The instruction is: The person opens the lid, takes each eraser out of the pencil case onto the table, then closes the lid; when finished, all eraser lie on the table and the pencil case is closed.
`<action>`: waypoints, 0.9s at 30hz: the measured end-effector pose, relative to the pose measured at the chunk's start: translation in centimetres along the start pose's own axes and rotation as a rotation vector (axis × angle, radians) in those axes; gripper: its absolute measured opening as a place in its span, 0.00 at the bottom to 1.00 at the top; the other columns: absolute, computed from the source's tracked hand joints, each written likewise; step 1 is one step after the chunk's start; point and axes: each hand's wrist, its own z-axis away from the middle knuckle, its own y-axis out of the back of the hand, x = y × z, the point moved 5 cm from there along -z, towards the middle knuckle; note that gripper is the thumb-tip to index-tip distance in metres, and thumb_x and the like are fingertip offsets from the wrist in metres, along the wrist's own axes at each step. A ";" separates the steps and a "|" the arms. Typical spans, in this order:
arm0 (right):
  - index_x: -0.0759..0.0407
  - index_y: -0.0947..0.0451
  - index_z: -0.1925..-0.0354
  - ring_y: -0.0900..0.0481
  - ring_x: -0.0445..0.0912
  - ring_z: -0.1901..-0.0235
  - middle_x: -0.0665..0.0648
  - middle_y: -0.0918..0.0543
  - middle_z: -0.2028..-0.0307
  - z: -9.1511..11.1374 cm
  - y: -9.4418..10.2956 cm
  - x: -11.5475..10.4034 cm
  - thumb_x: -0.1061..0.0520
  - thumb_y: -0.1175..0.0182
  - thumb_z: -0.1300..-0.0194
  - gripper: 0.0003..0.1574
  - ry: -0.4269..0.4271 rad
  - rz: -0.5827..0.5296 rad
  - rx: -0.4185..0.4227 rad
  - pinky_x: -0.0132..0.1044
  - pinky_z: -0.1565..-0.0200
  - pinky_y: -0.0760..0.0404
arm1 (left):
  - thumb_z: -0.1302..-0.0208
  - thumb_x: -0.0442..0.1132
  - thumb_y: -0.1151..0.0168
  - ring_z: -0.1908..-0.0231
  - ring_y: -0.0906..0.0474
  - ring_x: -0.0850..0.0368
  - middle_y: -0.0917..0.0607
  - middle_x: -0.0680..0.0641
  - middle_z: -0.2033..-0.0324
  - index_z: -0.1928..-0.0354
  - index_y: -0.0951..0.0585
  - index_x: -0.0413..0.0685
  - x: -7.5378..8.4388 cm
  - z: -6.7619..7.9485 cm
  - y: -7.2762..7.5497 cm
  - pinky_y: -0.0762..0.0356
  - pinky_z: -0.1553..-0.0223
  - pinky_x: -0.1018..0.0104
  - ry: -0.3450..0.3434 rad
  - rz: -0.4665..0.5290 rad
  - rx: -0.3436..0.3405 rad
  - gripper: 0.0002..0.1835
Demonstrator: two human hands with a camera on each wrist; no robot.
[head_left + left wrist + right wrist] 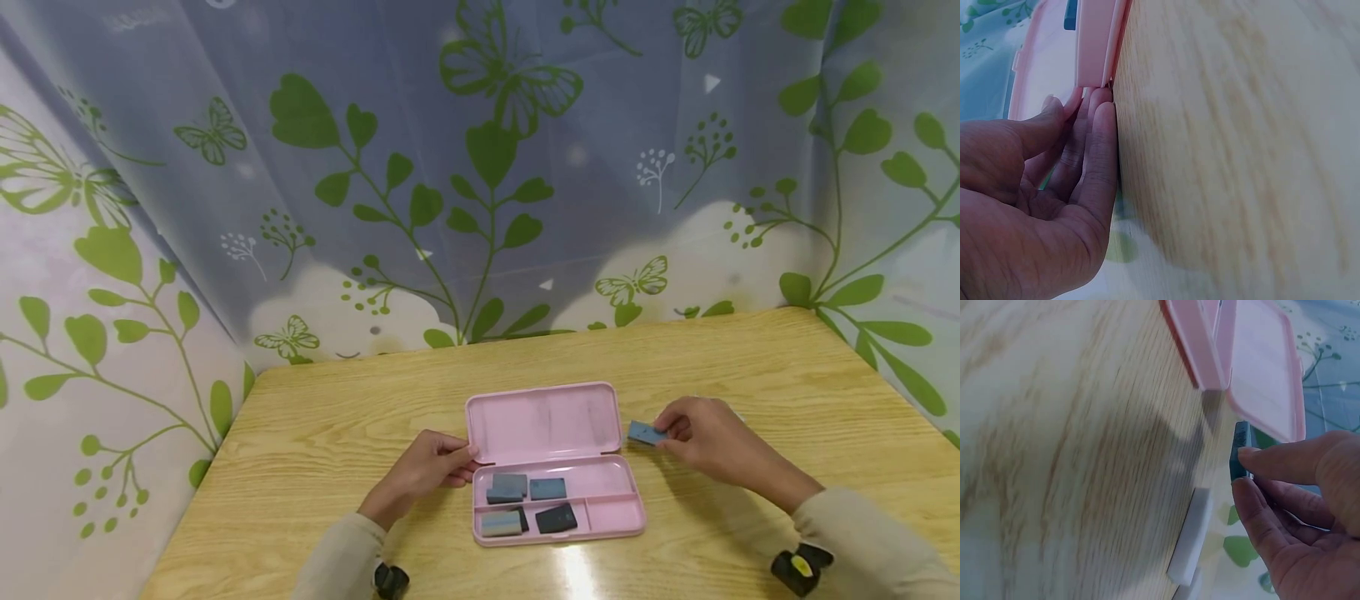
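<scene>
A pink pencil case (pixel 543 542) lies open on the table, its lid tipped back. My left hand (pixel 435 462) holds its left end near the hinge; in the left wrist view the thumb lies at the lid's corner (pixel 1074 103), with the fingers along the case's end. Right of the lid, my right hand (pixel 708 433) pinches a small blue eraser (pixel 643 432) between thumb and fingertips, just above the table. Grey-blue erasers (pixel 548 489) sit in the back compartment. In front lie a dark eraser (pixel 557 518) and a pale striped eraser (pixel 501 524), partly over another dark piece.
White blocks (pixel 1191 537) lie on the wooden table (pixel 360 400) by my right hand, mostly hidden behind it in the head view. A curtain (pixel 405 275) printed with leaves and butterflies hangs along the table's back edge.
</scene>
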 end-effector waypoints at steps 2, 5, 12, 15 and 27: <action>0.68 0.18 0.63 0.18 0.45 0.68 0.54 0.16 0.68 -0.1 0.2 0.4 0.67 0.28 0.41 0.09 -0.015 0.006 0.008 0.35 0.67 0.17 | 0.25 0.37 0.40 0.71 0.17 0.60 0.12 0.47 0.70 0.54 0.14 0.31 0.0 0.0 0.0 0.14 0.65 0.67 -0.003 0.000 0.000 0.13; 0.68 0.18 0.63 0.18 0.45 0.68 0.54 0.16 0.68 -0.4 0.5 1.1 0.66 0.29 0.40 0.08 -0.023 0.022 0.022 0.36 0.68 0.18 | 0.25 0.37 0.40 0.71 0.17 0.61 0.12 0.47 0.70 0.54 0.13 0.32 0.0 0.0 0.0 0.14 0.65 0.67 -0.002 0.000 -0.001 0.13; 0.70 0.18 0.64 0.18 0.46 0.69 0.56 0.16 0.69 -1.7 1.2 2.5 0.66 0.30 0.40 0.08 -0.040 0.031 0.058 0.35 0.69 0.18 | 0.25 0.37 0.41 0.71 0.17 0.61 0.13 0.47 0.70 0.54 0.14 0.31 0.0 0.0 0.0 0.14 0.64 0.67 -0.002 0.003 -0.005 0.14; 0.70 0.18 0.64 0.18 0.46 0.70 0.56 0.15 0.69 -2.3 1.3 2.9 0.67 0.30 0.40 0.07 -0.040 0.045 0.065 0.35 0.69 0.18 | 0.25 0.37 0.40 0.71 0.17 0.61 0.13 0.47 0.70 0.54 0.14 0.31 0.1 0.1 0.0 0.14 0.65 0.67 -0.002 0.004 -0.003 0.14; 0.72 0.17 0.64 0.17 0.50 0.69 0.60 0.15 0.70 -3.6 1.7 4.0 0.68 0.31 0.40 0.07 -0.086 0.067 0.072 0.43 0.68 0.17 | 0.25 0.38 0.40 0.71 0.17 0.61 0.13 0.47 0.70 0.54 0.13 0.33 0.0 -0.1 0.1 0.14 0.64 0.67 0.014 0.005 -0.004 0.13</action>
